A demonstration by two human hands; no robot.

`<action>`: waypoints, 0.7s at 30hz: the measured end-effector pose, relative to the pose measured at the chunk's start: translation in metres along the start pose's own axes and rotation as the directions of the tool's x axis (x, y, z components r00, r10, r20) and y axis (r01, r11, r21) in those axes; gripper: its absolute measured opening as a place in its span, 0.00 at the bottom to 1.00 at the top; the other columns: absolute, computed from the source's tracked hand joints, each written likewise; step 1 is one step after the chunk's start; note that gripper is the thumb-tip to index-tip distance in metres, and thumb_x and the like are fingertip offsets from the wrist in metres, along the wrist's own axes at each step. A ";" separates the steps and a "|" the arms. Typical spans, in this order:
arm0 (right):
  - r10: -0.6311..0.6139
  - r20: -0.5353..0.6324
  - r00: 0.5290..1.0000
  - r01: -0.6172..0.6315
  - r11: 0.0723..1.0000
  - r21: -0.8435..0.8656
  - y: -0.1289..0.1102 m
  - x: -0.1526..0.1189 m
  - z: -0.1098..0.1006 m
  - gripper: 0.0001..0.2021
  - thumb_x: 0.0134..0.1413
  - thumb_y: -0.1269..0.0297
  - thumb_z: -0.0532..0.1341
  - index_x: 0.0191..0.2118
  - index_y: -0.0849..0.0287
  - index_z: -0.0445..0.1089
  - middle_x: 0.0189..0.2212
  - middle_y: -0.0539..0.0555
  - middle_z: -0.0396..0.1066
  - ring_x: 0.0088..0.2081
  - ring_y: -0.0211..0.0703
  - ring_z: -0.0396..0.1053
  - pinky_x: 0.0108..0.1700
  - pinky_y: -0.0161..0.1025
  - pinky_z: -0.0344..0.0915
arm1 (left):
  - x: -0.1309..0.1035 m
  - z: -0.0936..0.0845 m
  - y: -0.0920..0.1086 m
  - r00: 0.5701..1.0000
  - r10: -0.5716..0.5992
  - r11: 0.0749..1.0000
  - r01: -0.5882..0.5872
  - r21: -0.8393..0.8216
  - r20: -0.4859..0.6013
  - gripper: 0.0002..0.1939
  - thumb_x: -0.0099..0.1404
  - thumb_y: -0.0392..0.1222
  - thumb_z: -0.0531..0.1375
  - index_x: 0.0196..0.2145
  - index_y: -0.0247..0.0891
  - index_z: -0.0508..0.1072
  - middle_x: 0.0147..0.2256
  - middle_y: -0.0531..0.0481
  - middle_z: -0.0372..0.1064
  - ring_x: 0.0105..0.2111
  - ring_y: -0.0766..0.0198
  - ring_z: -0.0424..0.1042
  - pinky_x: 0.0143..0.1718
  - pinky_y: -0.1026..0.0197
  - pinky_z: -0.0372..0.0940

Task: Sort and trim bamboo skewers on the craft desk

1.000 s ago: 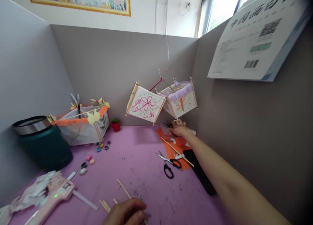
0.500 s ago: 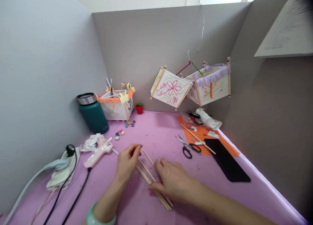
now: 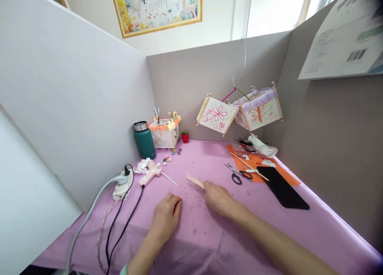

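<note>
My right hand (image 3: 218,199) is closed around a small bundle of thin wooden sticks (image 3: 195,181), low over the pink tabletop. Their pale ends stick out to the left, and the rest is hidden under the palm. My left hand (image 3: 167,216) rests on the cloth to the left, fingers curled in and thumb against them, with nothing showing in it. Beyond the left hand lies a pink glue gun (image 3: 150,176) with a glue stick (image 3: 169,178) near its end. Black-handled scissors (image 3: 237,173) lie open beyond the right hand.
A power strip (image 3: 122,186) with trailing cords, a green bottle (image 3: 145,141) and a paper lantern (image 3: 164,136) stand left. Two decorated lanterns (image 3: 218,114) hang at the back. A black phone (image 3: 283,189), orange paper (image 3: 254,163) and another stick (image 3: 248,166) lie right.
My right hand has gathered the sticks that lay spread under both hands. The left hand has drawn back from them toward me. The view has tilted up, showing the framed picture.
</note>
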State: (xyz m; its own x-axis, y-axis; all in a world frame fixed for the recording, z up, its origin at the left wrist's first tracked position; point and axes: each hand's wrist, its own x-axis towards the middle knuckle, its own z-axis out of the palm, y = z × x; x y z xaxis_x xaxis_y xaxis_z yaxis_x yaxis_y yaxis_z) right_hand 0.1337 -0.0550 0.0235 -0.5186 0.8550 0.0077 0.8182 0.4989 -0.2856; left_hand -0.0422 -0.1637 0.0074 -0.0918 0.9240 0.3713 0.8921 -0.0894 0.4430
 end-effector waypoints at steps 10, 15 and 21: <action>0.128 -0.432 0.893 0.392 0.252 0.885 0.041 0.032 0.004 0.18 0.51 0.48 0.55 0.38 0.58 0.61 0.27 0.49 0.62 0.27 0.38 0.63 0.33 0.38 0.63 | -0.003 0.003 -0.001 0.998 0.014 0.999 -0.016 -0.030 -0.058 0.15 0.66 0.38 0.47 0.33 0.38 0.73 0.31 0.47 0.68 0.33 0.61 0.69 0.36 0.61 0.61; 0.068 -0.247 0.967 0.223 0.244 0.944 0.045 0.030 0.026 0.19 0.50 0.47 0.56 0.36 0.59 0.63 0.21 0.46 0.61 0.20 0.34 0.57 0.24 0.33 0.55 | -0.004 0.003 0.000 0.998 -0.003 0.998 -0.001 -0.071 -0.057 0.15 0.66 0.39 0.48 0.32 0.37 0.74 0.32 0.46 0.69 0.34 0.62 0.69 0.37 0.61 0.61; 0.060 -0.230 0.971 0.187 0.404 0.895 0.042 0.023 0.023 0.20 0.52 0.45 0.52 0.29 0.59 0.64 0.13 0.41 0.48 0.16 0.32 0.44 0.19 0.32 0.41 | 0.008 -0.006 -0.016 0.992 -0.100 0.984 0.087 -0.158 -0.077 0.14 0.64 0.39 0.49 0.36 0.37 0.74 0.35 0.46 0.72 0.33 0.62 0.70 0.36 0.61 0.63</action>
State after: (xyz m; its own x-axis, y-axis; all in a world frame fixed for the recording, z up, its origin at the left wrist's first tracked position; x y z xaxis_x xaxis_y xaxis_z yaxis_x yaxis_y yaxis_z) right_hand 0.1509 -0.0175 -0.0103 -0.3975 0.8930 0.2111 0.0115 0.2349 -0.9719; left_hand -0.0594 -0.1574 0.0082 -0.2141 0.8970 0.3866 0.7994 -0.0665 0.5971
